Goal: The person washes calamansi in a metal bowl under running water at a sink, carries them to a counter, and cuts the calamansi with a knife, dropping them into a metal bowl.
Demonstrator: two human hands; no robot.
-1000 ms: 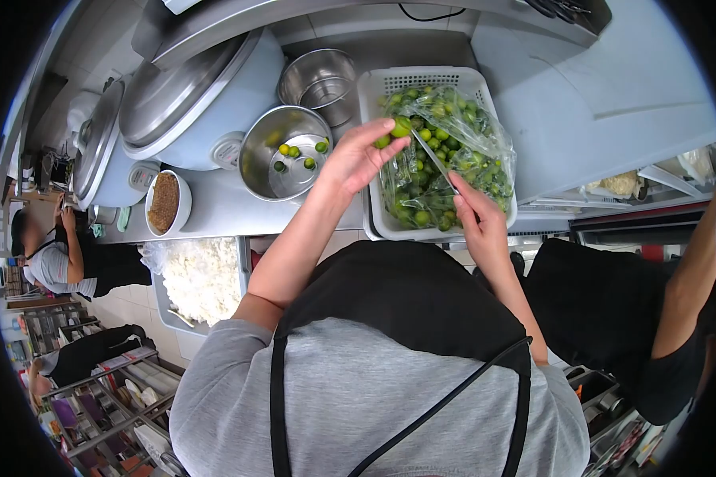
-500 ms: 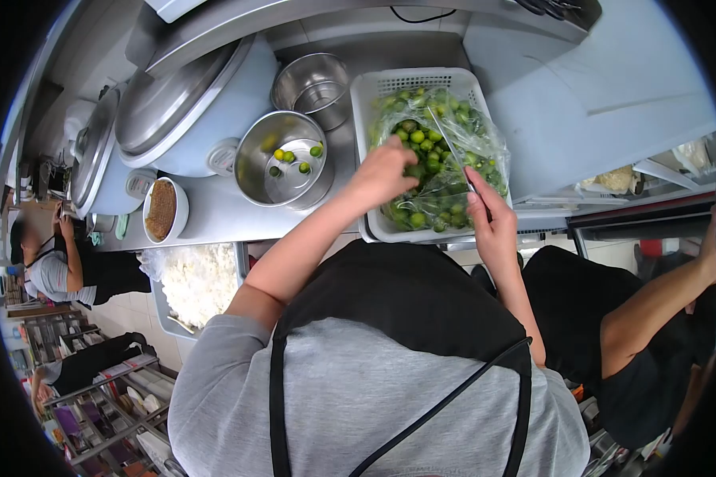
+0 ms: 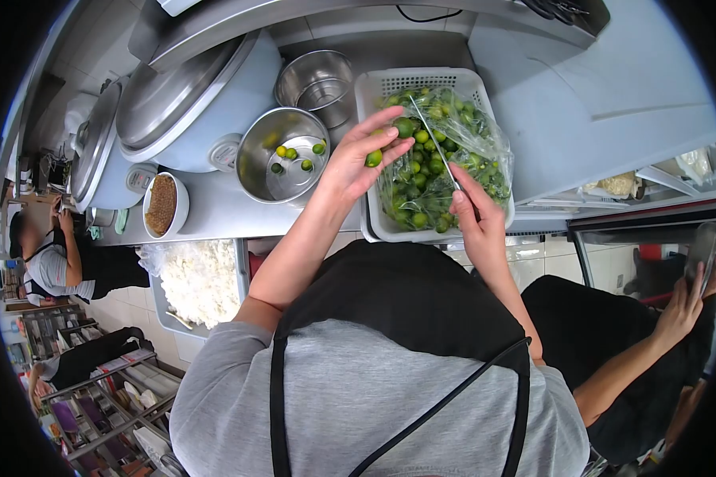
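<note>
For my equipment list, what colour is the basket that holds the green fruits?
White: the basket shows best in the head view.

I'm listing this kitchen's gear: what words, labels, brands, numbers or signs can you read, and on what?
No text is readable.
Round label on the larger pot: marks too small to read.
Round label on the smaller pot: also too small.
Knife in the right hand, and clear bag: no print I can make out.
</note>
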